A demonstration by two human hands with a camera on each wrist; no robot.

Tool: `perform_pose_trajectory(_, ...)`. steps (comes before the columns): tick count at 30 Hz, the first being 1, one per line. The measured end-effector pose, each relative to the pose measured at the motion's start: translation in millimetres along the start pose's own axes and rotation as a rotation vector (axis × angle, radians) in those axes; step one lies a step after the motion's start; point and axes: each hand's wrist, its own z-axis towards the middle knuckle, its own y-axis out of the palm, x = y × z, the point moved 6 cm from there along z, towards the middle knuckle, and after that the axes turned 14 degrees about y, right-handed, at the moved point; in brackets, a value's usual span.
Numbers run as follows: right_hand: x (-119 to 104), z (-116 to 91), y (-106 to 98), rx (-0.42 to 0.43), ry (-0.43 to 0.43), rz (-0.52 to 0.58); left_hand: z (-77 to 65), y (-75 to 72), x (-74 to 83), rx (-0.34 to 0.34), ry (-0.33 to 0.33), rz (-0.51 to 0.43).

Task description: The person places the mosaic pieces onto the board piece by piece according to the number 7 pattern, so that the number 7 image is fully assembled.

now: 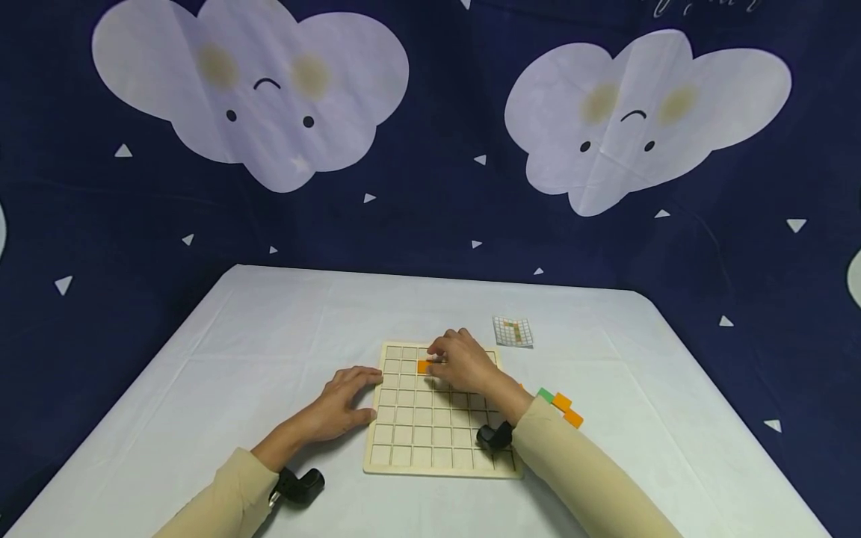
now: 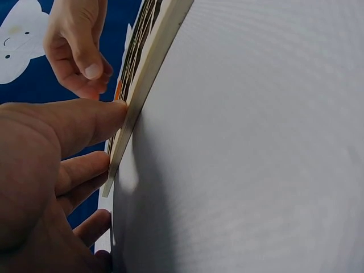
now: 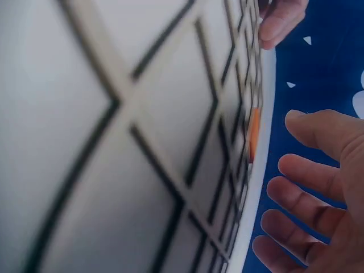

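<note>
A light wooden board (image 1: 412,435) with a grid of square recesses lies on the white table. One orange tile (image 1: 423,367) sits in a recess near its far edge. My right hand (image 1: 463,362) is over the far part of the board, beside that tile. In the right wrist view its fingers (image 3: 304,207) are loosely bent and spread, with nothing between them. My left hand (image 1: 341,403) rests at the board's left side. The left wrist view shows its thumb (image 2: 94,120) and fingertips right against the board's edge, thumb and fingers fairly straight.
Right of the board, partly behind the right forearm, lie a green tile (image 1: 545,394) and several orange tiles (image 1: 562,402). A small card (image 1: 513,332) printed with a coloured grid pattern lies beyond the board's far right corner. A dark blue cloth (image 1: 444,209) with clouds hangs behind the table.
</note>
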Motion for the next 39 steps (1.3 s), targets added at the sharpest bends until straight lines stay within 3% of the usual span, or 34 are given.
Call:
perform_pose_trajectory(9,2.2,-5.7,-17.9,0.035,0.011,0.076,0.1,0.4,-0.8,0.002,-0.006,-0.013)
perform_pose_trajectory(19,11.0,-18.5,-39.5,0.077,0.049,0.084,0.2,0.3,-0.5,0.008,0.002,-0.015)
perform_pose_trajectory(39,36.0,-45.1,-67.1,0.184,0.037,0.109,-0.9,0.2,-0.3,-0.004,0.007,-0.014)
